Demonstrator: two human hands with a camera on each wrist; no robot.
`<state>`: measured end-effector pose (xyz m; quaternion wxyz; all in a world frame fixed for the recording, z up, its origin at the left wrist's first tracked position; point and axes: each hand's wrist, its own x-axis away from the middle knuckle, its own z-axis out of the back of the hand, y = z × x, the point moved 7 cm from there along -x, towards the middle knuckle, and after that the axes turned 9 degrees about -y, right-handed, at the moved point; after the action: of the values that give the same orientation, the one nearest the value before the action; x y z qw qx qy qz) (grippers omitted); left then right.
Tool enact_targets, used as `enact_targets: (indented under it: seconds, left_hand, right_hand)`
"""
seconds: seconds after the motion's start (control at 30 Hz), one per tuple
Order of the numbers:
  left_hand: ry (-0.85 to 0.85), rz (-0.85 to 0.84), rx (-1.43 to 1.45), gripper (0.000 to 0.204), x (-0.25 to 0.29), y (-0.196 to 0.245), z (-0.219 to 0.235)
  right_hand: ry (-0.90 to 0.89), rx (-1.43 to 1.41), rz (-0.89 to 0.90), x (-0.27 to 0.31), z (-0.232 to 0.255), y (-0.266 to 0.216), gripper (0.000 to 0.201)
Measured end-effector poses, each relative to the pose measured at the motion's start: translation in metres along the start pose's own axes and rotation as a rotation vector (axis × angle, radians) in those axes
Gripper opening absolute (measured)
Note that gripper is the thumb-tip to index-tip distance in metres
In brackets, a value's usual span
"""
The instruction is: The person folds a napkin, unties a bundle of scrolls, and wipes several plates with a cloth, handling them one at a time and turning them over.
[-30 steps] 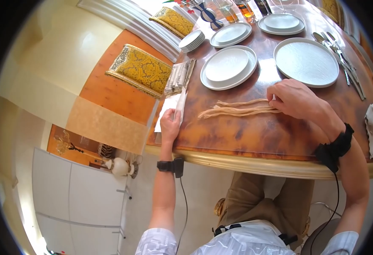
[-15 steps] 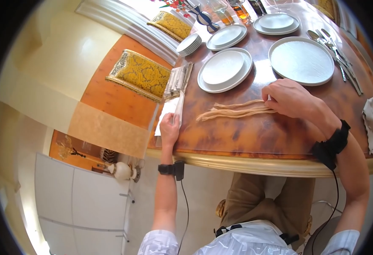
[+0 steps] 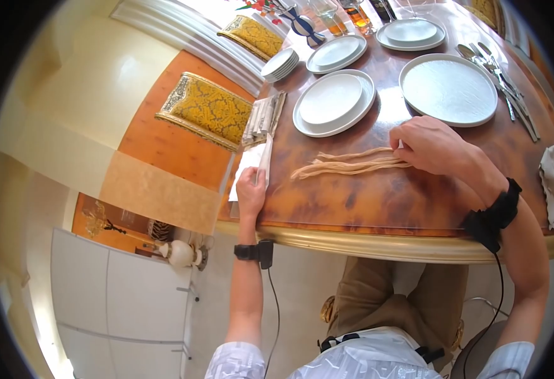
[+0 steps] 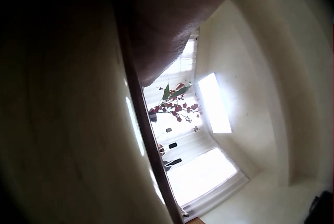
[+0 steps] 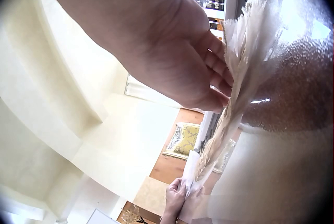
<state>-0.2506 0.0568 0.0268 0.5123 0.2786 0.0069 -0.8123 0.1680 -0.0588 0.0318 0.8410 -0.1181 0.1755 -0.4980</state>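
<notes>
Long, frayed tan cloth strips [image 3: 346,166] lie crosswise on the glossy wooden table. My right hand [image 3: 431,145] pinches their right end between thumb and curled fingers, just in front of a large plate. In the right wrist view, the frayed edge of the tan cloth [image 5: 240,52] shows right at the fingertips. At the table's left edge my left hand [image 3: 251,191] grips the near end of a white cloth [image 3: 250,165]. The left wrist view shows mostly the dark underside of that hand [image 4: 167,26], and its fingers are hidden there.
Beyond the hands stand stacked grey-white plates [image 3: 333,101] and a single large plate [image 3: 447,91]. Rolled napkins [image 3: 262,121] lie beyond the left hand. Cutlery [image 3: 510,91] is at the right, near a pale cloth [image 3: 552,183]. Glasses and a vase [image 3: 305,28] stand farther back.
The head view has shifted slightly since a second ago. Both hands keep their holds, and the tan cloth strips stay in place on the table.
</notes>
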Motion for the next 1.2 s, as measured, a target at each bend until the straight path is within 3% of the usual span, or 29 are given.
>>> enact_targets:
  seconds: [0.57,1.03,1.2]
  left_hand:
    - [-0.008,0.008,-0.006,0.021,-0.001,-0.003,-0.001]
    - [-0.04,0.183,0.416,0.021,0.004,-0.038,-0.005]
    - [-0.046,0.168,0.369,0.021,0.003,-0.043,-0.007]
  right_hand:
    - [0.003,0.001,-0.015,0.0,0.001,0.0,0.009]
    - [0.003,-0.015,-0.012,0.001,0.001,-0.002,0.013]
    - [0.036,-0.021,0.002,0.001,0.003,-0.004,0.013]
